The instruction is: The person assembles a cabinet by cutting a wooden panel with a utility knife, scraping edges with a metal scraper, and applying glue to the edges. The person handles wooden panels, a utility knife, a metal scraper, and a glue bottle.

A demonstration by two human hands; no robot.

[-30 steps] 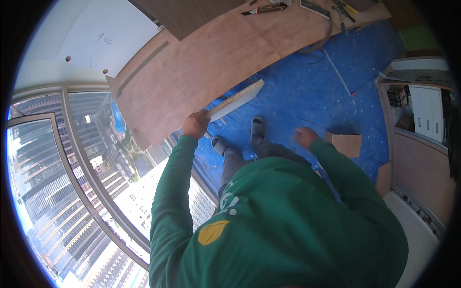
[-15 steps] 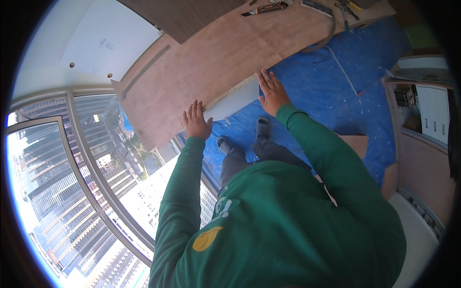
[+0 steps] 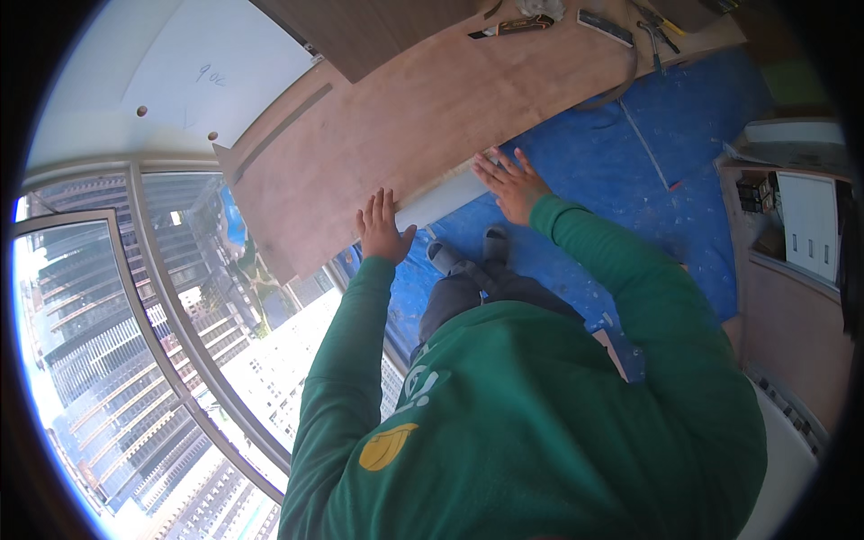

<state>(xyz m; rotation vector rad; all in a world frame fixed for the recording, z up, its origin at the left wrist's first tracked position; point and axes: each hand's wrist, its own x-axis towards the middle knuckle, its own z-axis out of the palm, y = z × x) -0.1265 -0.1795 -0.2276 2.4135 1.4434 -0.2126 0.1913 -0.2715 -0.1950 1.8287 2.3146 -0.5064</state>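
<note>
A narrow white strip (image 3: 443, 203) with a pale raw edge lies along the near edge of a reddish-brown wooden board (image 3: 369, 135). My left hand (image 3: 384, 236) rests open at the strip's left end, its fingertips over the board's edge. At the other end my right hand (image 3: 515, 187) is open with fingers spread, the fingertips by the strip's corner. Neither hand is wrapped round anything. Whether the strip is fixed to the board cannot be seen.
On the board's far side lie a utility knife (image 3: 522, 27), a dark block-shaped tool (image 3: 605, 27) and several hand tools (image 3: 655, 40). A dark wood-grain panel (image 3: 369, 31) stands behind. Blue sheeting (image 3: 630, 180) covers the floor; tall windows (image 3: 144, 297) are at left.
My right hand has shifted slightly along the strip's right end, its fingers now angled more to the left. My left hand stays at the left end. The view has shifted a little.
</note>
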